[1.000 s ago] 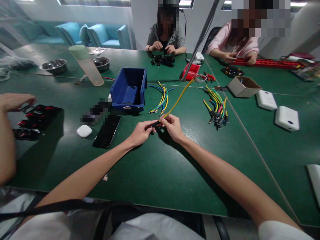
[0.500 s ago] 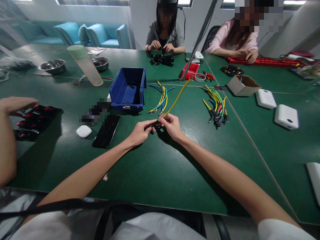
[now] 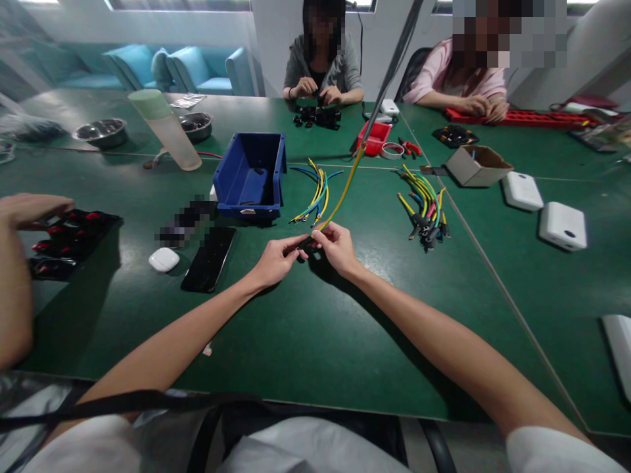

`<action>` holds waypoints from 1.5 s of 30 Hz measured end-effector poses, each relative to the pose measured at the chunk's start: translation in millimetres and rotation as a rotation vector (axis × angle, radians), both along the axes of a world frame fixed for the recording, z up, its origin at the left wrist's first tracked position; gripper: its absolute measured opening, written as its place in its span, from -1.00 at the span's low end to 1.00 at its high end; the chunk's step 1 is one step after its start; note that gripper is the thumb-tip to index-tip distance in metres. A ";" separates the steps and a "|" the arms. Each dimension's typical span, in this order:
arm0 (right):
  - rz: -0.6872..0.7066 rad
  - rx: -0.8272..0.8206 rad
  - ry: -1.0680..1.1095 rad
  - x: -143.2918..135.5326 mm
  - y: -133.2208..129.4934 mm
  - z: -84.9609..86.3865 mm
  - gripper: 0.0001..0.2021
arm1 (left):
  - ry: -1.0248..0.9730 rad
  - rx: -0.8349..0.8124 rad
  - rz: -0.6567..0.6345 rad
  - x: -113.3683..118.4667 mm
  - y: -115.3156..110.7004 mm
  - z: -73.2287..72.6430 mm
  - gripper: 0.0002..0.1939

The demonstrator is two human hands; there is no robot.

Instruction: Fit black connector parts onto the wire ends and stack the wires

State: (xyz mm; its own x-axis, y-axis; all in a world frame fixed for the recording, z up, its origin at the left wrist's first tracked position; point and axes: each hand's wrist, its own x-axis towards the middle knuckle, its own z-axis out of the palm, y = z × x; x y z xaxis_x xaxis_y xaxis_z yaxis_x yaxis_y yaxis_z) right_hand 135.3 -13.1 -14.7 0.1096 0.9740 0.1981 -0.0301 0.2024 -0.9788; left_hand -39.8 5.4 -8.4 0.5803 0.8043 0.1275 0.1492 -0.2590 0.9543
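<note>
My left hand point(image 3: 276, 263) pinches a small black piece point(image 3: 305, 242) at the middle of the green table. Touching it from the right, my right hand point(image 3: 338, 249) is closed on the lower end of a yellow wire point(image 3: 348, 187), which curves up and away. The black piece and the wire's end meet between my fingertips; the exact join is hidden. Beyond my hands lies a loose bunch of yellow, blue and green wires point(image 3: 323, 190). Farther right is a second bunch with black ends point(image 3: 428, 213).
A blue bin point(image 3: 249, 210) stands behind my left hand, with a black phone point(image 3: 210, 259) and white case point(image 3: 163, 259) nearby. A bottle point(image 3: 170, 138) and a cardboard box point(image 3: 473, 167) stand farther off. Another person's arm point(image 3: 14, 282) rests at left; two people sit opposite.
The yellow wire's upper end has swung left and the wire is more upright. My hands keep nearly the same place and hold; the whole view has shifted slightly.
</note>
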 end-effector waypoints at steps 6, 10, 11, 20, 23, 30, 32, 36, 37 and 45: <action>-0.041 0.033 -0.006 -0.1 0.0 0.2 -0.81 | -0.018 -0.024 0.091 1.9 -1.3 -0.8 -0.58; -0.091 0.033 -0.012 0.9 0.9 -0.6 -0.80 | 0.009 -0.016 0.138 2.7 -2.2 2.8 -0.61; -0.102 0.030 -0.017 1.0 0.9 -0.5 -0.80 | 0.021 -0.009 0.143 2.8 -2.2 3.9 -0.62; -0.072 0.018 -0.063 -1.5 -3.7 3.3 -0.74 | 0.027 0.000 0.140 2.7 -0.9 5.9 -0.66; -0.057 0.038 -0.083 -2.1 -4.6 3.8 -0.74 | 0.003 -0.036 0.132 2.8 -0.6 7.2 -0.68; -0.035 0.040 -0.116 -3.1 -6.0 5.1 -0.71 | -0.062 -0.103 0.145 3.3 1.1 5.8 -0.67; -0.021 0.029 -0.129 -3.7 -6.0 4.8 -0.66 | -0.070 -0.105 0.146 3.4 1.0 3.7 -0.65; -0.015 0.023 -0.087 -3.9 -4.6 2.9 -0.66 | -0.062 -0.089 0.139 3.5 -0.5 2.2 -0.66; -0.019 0.025 -0.066 -3.7 -4.2 2.5 -0.67 | -0.062 -0.086 0.140 3.5 -0.8 2.5 -0.67; -0.110 0.008 0.004 -1.7 -2.1 1.5 -0.67 | -0.089 -0.100 0.135 4.2 -1.9 5.0 -0.66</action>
